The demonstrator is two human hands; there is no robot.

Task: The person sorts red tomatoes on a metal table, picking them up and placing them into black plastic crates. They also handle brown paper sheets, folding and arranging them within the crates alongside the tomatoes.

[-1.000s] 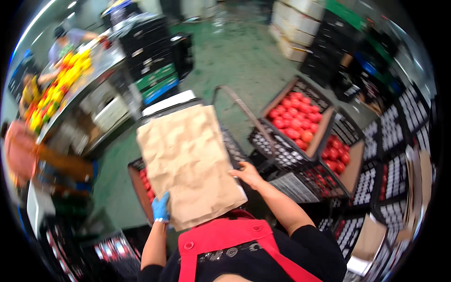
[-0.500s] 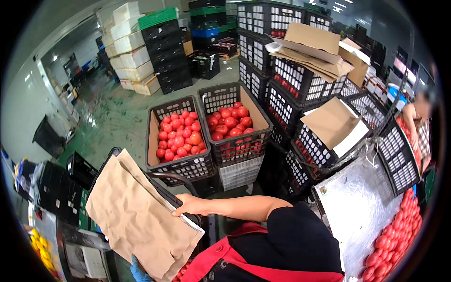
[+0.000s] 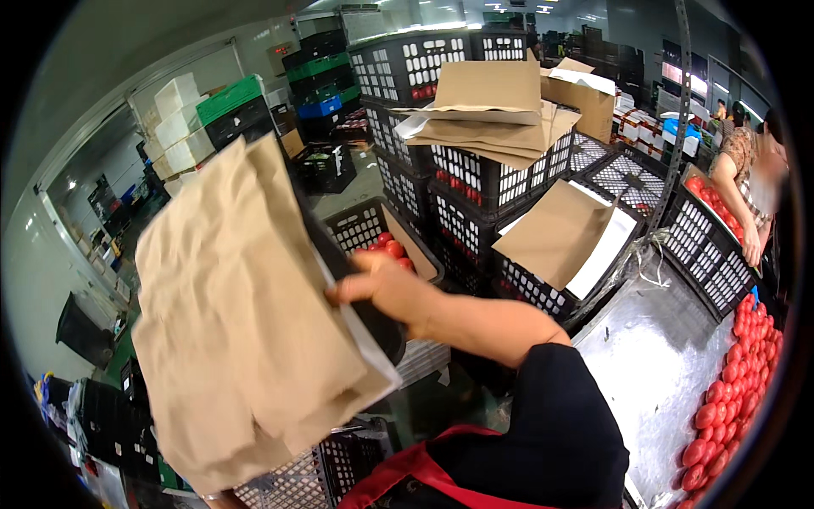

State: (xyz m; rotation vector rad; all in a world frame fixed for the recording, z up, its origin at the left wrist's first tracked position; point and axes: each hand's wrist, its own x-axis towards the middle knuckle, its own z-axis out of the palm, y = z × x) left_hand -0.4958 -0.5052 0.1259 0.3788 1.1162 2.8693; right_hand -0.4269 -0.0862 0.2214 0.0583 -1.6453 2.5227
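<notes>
Large sheets of creased brown paper [image 3: 246, 331] with a white edge lie over a tilted black crate [image 3: 315, 222], raised in front of me. My right hand [image 3: 388, 293] is closed at the crate's right edge, thumb by the paper; it is smeared by motion. Of my left arm only a sliver shows at the lower edge, and the paper hides my left hand's fingers. Beyond my right hand stands a black crate of red tomatoes [image 3: 394, 246], partly covered by the raised load. Under the paper's lower edge is a lattice-sided crate [image 3: 292, 475].
Stacked black crates [image 3: 462, 204] topped with cardboard sheets [image 3: 487, 89] rise ahead. To the right is a metal table [image 3: 627, 348] with rows of red tomatoes [image 3: 721, 416]. A person [image 3: 738, 178] handles a tilted tomato crate there. A dark bin [image 3: 83, 331] stands left.
The paper-covered crate has been lifted higher and closer, with my right hand rising along with it. My blue-gloved left hand has passed out of sight. The view has turned right.
</notes>
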